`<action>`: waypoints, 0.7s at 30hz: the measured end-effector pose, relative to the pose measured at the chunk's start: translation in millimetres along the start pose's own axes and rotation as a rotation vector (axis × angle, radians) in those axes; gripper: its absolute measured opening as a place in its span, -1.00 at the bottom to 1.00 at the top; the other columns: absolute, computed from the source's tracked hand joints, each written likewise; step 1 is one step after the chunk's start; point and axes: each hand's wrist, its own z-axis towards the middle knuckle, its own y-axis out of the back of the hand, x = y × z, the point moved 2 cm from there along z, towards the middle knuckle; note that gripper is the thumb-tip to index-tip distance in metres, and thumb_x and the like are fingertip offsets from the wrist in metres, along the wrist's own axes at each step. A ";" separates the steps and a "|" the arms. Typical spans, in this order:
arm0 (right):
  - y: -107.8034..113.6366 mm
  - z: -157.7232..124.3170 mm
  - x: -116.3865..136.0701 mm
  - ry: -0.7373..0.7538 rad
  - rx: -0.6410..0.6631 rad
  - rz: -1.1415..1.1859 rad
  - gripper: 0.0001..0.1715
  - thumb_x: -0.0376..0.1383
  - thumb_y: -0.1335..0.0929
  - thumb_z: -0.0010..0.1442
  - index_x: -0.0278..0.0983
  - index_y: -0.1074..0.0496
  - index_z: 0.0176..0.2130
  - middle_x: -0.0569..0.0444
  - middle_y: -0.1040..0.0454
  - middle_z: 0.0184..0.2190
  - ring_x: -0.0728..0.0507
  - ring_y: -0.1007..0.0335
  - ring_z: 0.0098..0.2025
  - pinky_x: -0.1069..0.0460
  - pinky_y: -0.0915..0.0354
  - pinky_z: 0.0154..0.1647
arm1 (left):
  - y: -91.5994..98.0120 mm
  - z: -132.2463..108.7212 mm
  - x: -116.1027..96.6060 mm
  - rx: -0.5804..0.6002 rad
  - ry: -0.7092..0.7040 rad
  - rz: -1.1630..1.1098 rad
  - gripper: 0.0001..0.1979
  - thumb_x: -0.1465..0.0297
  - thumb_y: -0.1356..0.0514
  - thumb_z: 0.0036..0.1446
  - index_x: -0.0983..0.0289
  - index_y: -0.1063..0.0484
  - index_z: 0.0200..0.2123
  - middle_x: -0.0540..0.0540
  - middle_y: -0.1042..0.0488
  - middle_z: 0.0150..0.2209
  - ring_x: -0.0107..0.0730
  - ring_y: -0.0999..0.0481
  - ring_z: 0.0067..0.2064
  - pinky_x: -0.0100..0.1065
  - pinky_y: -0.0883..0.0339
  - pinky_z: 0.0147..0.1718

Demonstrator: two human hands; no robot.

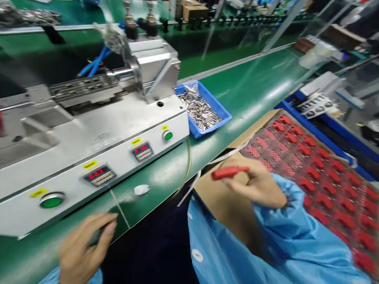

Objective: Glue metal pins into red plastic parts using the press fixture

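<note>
My right hand (256,183) pinches a small red plastic part (228,172), long and narrow with a thin tip. It is held above a cardboard box flap (216,186), left of a clear tray (302,163) with many red parts in its pockets. My left hand (87,247) is over the front edge of the green bench, below the machine's panel. Its fingers are curved, thumb and forefinger apart, and I see nothing held between them. Closest to it on the panel is a green push button (51,200).
A white and metal bench machine (111,124) with red digital displays fills the left. Beside it a blue bin (208,112) holds many small metal pins. Behind runs a green conveyor (249,82). Another blue container (332,128) stands past the tray.
</note>
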 end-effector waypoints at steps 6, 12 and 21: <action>-127.0 60.1 47.3 0.430 0.209 0.177 -0.86 -0.33 -0.33 0.51 -0.31 -0.49 -0.06 -0.03 -0.55 -0.24 -0.08 -0.49 -0.27 0.05 -0.43 -0.22 | -37.8 20.9 -36.1 0.038 0.078 -0.312 -0.65 0.14 -0.16 0.46 0.23 -0.47 0.12 0.15 -0.63 -0.15 -0.28 -0.64 -0.22 -0.34 -0.52 -0.21; -137.8 82.0 19.0 0.382 -0.006 0.099 -0.66 -0.28 -0.48 0.38 -0.22 -0.43 0.10 -0.05 -0.50 -0.14 -0.17 -0.47 -0.18 -0.03 -0.45 -0.18 | -26.5 -11.3 8.2 -0.183 0.588 -0.515 -0.62 0.07 -0.20 0.41 0.30 -0.55 -0.17 0.09 -0.60 -0.35 -0.37 -0.54 -0.43 -0.39 -0.44 -0.39; -189.6 85.0 -17.1 0.155 0.128 0.266 -0.83 -0.27 -0.40 0.40 -0.19 -0.44 0.00 -0.14 -0.53 0.07 -0.32 -0.49 0.13 -0.25 -0.44 0.18 | -29.8 -19.9 28.2 -0.084 0.644 -0.468 -0.55 -0.01 -0.23 0.32 0.29 -0.51 -0.34 -0.04 -0.34 -0.54 -0.44 -0.30 -0.52 -0.40 -0.19 -0.49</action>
